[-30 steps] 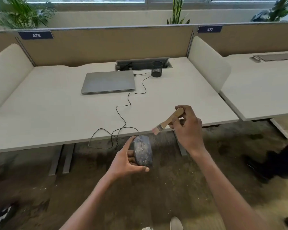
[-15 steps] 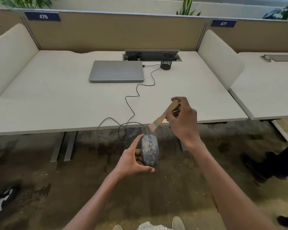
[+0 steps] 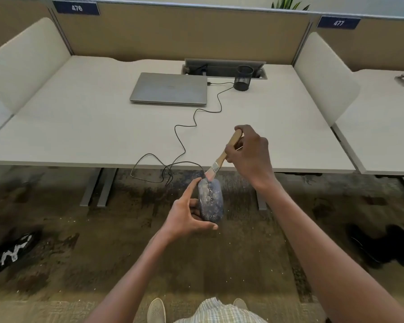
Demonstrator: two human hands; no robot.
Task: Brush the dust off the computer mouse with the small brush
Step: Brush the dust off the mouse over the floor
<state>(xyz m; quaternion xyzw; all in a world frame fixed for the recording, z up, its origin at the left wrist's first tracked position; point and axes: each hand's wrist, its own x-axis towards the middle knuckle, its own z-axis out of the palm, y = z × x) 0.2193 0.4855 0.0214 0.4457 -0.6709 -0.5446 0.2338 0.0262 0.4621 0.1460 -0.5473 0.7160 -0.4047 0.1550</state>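
Note:
A dusty dark blue-grey computer mouse [image 3: 211, 201] is held in the air in front of the desk edge, above the carpet. My left hand [image 3: 187, 215] grips it from the left and below, index finger along its side. My right hand [image 3: 248, 155] holds a small brush [image 3: 222, 158] with a wooden handle. The pale bristles point down-left and touch the front end of the mouse. The mouse's black cable [image 3: 184, 145] loops over the desk edge and runs back to the laptop.
A closed grey laptop [image 3: 169, 88] and a black mesh pen cup [image 3: 244, 78] sit at the back of the white desk [image 3: 79, 127]. Cream dividers stand at both sides. A dark shoe [image 3: 12, 251] lies on the carpet at left, dark objects at right.
The brush has come down and left until its bristles touch the mouse's front end. The view has tilted downward; the left hand keeps the mouse in about the same place.

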